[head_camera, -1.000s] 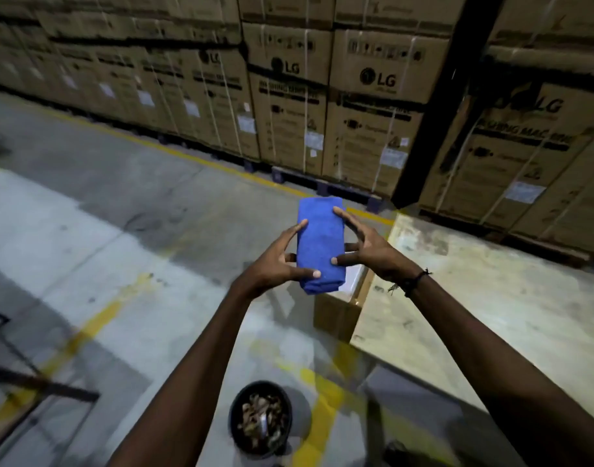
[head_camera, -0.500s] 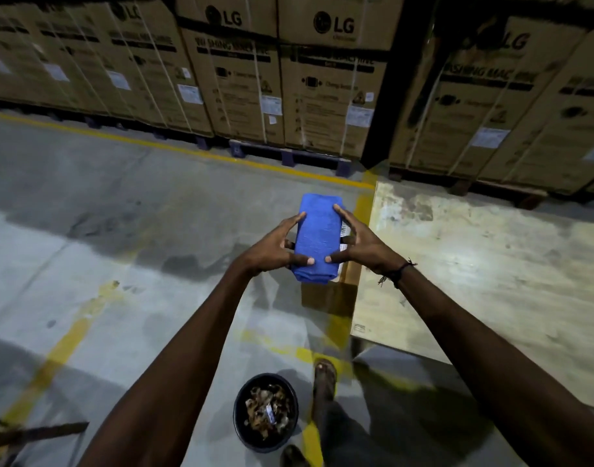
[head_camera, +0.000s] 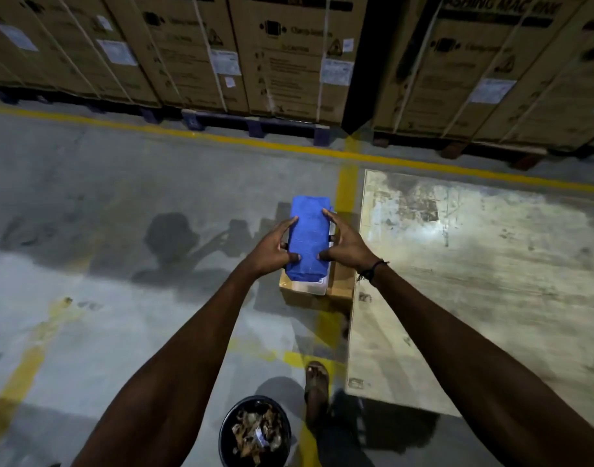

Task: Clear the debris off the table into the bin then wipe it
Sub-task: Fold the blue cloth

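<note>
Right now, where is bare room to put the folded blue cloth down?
The table top is bare from its left edge to the right of frame. The floor left of the cardboard box is open. Around the bin and foot it is crowded. Both hands hold the blue cloth.

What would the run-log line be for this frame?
phase: cloth in hands, wipe pending | hands: left hand and right hand grip folded blue cloth | bin: holds debris, on floor | table: debris-free where visible
</note>
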Action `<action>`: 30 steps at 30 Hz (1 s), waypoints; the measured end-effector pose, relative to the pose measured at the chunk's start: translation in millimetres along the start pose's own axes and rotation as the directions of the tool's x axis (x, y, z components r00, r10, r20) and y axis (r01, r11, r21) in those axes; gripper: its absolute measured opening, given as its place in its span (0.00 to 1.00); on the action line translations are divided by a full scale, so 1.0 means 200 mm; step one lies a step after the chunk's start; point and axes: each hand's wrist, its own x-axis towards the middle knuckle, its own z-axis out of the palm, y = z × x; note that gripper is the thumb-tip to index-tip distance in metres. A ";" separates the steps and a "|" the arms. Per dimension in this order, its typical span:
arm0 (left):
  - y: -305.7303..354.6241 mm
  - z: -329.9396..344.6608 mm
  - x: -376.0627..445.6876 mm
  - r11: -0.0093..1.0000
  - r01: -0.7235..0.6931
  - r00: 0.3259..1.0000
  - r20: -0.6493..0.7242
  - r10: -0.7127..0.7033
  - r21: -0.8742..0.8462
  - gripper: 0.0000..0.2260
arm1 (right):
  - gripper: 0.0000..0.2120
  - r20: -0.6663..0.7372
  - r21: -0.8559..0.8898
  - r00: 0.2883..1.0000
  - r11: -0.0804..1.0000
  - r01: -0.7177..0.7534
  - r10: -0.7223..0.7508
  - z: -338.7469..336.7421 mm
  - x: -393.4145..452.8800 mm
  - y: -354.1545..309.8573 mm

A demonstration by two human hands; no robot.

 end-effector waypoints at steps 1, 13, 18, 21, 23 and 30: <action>-0.05 0.02 0.07 1.000 -0.009 1.000 0.000 0.009 0.029 0.42 | 0.49 -0.013 -0.015 1.000 1.000 -0.016 0.016 0.02 0.06 0.05; -0.76 0.31 0.74 0.935 -0.083 0.990 0.135 0.038 0.344 0.43 | 0.45 -0.082 -0.330 0.987 0.931 -0.155 0.135 0.30 0.64 0.71; -0.89 0.39 0.84 0.872 -0.154 0.979 0.193 0.070 0.465 0.45 | 0.42 -0.030 -0.499 0.978 0.845 -0.193 0.205 0.44 0.79 0.86; -0.92 0.42 0.88 0.808 -0.219 0.967 0.233 0.104 0.548 0.46 | 0.38 -0.034 -0.652 0.975 0.735 -0.187 0.218 0.53 0.82 0.93; -0.90 0.47 0.88 0.722 -0.249 0.963 0.244 0.114 0.645 0.45 | 0.35 -0.046 -0.668 0.971 0.716 -0.204 0.233 0.58 0.85 0.98; -0.93 0.56 0.89 0.304 -0.199 0.978 0.208 0.004 0.932 0.49 | 0.37 0.105 -0.818 0.945 0.567 -0.094 0.308 0.64 0.91 0.98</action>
